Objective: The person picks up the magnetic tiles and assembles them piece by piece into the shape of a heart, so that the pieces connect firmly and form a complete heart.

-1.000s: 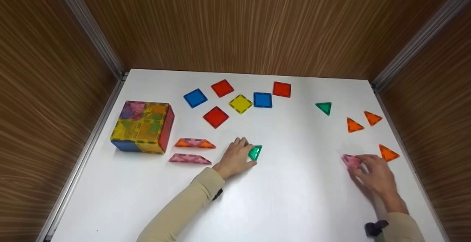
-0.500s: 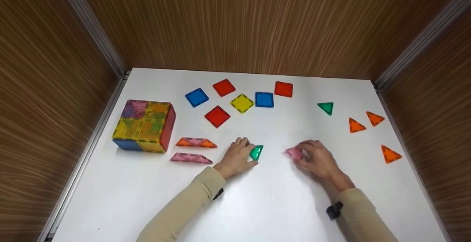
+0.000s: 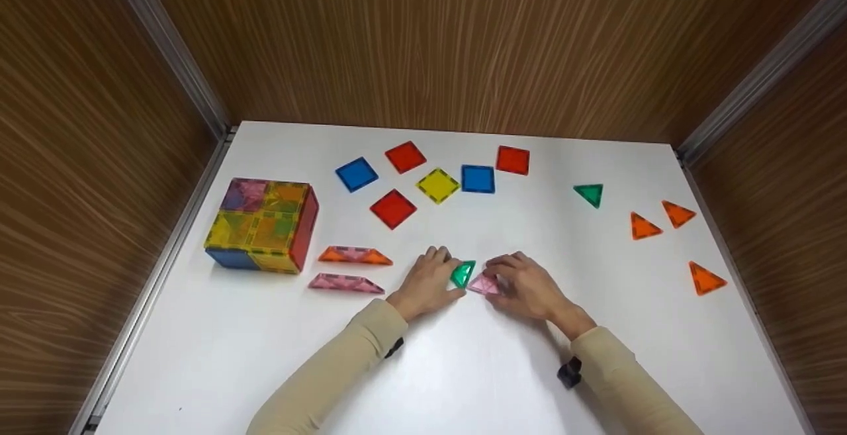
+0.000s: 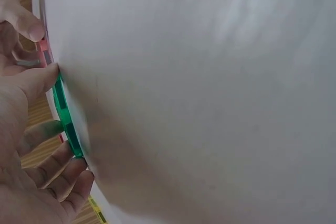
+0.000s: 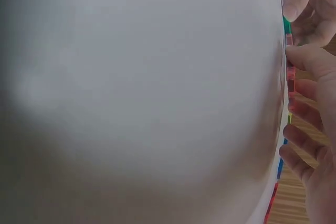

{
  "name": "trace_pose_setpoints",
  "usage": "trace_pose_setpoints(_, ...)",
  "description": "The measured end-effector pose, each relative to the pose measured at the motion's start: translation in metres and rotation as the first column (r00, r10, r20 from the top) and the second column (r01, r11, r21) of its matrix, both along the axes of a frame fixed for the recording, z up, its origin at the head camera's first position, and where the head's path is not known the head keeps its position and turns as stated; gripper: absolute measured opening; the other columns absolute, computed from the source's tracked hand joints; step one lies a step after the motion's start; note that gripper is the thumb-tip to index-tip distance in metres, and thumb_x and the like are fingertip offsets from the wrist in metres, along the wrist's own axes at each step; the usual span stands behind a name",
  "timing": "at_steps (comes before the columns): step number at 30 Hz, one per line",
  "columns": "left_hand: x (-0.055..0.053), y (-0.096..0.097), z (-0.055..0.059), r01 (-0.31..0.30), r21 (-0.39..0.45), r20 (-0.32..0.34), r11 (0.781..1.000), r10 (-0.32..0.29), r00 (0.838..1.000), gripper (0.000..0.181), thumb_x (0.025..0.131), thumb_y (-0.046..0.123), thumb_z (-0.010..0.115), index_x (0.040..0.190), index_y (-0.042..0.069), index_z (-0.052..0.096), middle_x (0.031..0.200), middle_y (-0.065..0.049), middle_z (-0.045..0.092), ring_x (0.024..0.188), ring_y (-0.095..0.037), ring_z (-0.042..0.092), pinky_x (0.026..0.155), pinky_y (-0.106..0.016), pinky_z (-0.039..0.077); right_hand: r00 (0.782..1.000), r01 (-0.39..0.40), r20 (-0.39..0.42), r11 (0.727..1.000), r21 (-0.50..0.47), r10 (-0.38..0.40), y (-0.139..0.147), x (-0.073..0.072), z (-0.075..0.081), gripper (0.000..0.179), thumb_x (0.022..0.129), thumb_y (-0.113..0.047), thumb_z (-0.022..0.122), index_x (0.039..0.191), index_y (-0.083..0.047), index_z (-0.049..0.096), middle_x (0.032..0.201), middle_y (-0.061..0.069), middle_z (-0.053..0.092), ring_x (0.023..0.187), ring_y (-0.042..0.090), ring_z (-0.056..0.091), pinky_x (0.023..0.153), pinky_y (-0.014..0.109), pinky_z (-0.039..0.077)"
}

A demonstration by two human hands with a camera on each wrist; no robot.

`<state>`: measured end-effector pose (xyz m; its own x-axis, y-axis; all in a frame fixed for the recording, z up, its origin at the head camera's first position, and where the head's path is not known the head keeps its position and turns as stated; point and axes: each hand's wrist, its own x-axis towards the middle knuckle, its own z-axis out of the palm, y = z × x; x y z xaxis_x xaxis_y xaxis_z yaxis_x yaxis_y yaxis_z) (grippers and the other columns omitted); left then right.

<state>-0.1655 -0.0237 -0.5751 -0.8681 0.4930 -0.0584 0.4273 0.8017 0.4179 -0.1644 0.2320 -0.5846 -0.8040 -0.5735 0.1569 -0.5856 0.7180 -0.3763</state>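
Near the middle of the white table, my left hand [image 3: 429,284] grips a green triangular magnetic tile [image 3: 462,275] between thumb and fingers. The left wrist view shows that green tile [image 4: 66,115] edge-on, with the thumb at one end and fingertips at the other. Facing it, my right hand [image 3: 526,286] pinches a pink triangular magnetic tile [image 3: 484,284], partly covered by the fingers. The pink tile's point lies right beside the green tile's lower end. In the right wrist view the pink tile [image 5: 291,82] appears edge-on at the right hand's fingers.
Left of my hands lie an orange-and-pink piece [image 3: 355,255] and a pink piece [image 3: 346,283]. Further left stands a multicoloured tile block [image 3: 258,226]. Several square tiles, such as a yellow one [image 3: 437,185], lie behind. A green triangle [image 3: 590,194] and orange triangles [image 3: 707,279] lie right.
My right hand has carried the pink tile leftward across the table, from beside the orange triangles up to the green tile. My left hand has stayed in place, holding the green tile.
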Motion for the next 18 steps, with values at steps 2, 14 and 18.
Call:
trace_pose_setpoints(2,-0.0002,0.0008,-0.0003,0.004,-0.006,0.000,1.000,-0.004,1.000,0.056,0.098,0.041,0.076,0.143,0.010,0.063,0.135,-0.010,0.060,0.122,-0.024,0.051,0.110,-0.039,0.047,1.000,-0.008,0.021,1.000,0.001,0.008,-0.0005,0.0003,-0.0003,0.040,0.090,-0.032,0.084,0.125,-0.013,0.076,0.137,0.006,0.072,0.120,0.027,0.065,0.104,0.048,0.057)
trace_pose_setpoints(14,-0.0017,0.0055,0.0020,0.011,-0.019,0.006,1.000,-0.011,1.000,0.055,0.097,0.041,0.076,0.141,0.009,0.064,0.134,-0.010,0.060,0.123,-0.025,0.050,0.110,-0.040,0.048,1.000,0.024,0.017,1.000,-0.011,-0.024,-0.0028,-0.0019,-0.0011,0.031,0.091,-0.026,0.084,0.119,-0.015,0.079,0.125,0.007,0.075,0.114,0.027,0.065,0.101,0.049,0.058)
trace_pose_setpoints(18,-0.0024,0.0083,0.0021,0.004,-0.028,0.009,1.000,-0.004,1.000,0.055,0.097,0.042,0.076,0.140,0.009,0.065,0.134,-0.010,0.060,0.122,-0.024,0.050,0.110,-0.039,0.048,1.000,0.003,-0.009,1.000,-0.013,-0.003,-0.0057,-0.0015,-0.0006,0.028,0.090,-0.023,0.085,0.116,-0.014,0.080,0.121,0.005,0.076,0.110,0.025,0.066,0.098,0.047,0.059)
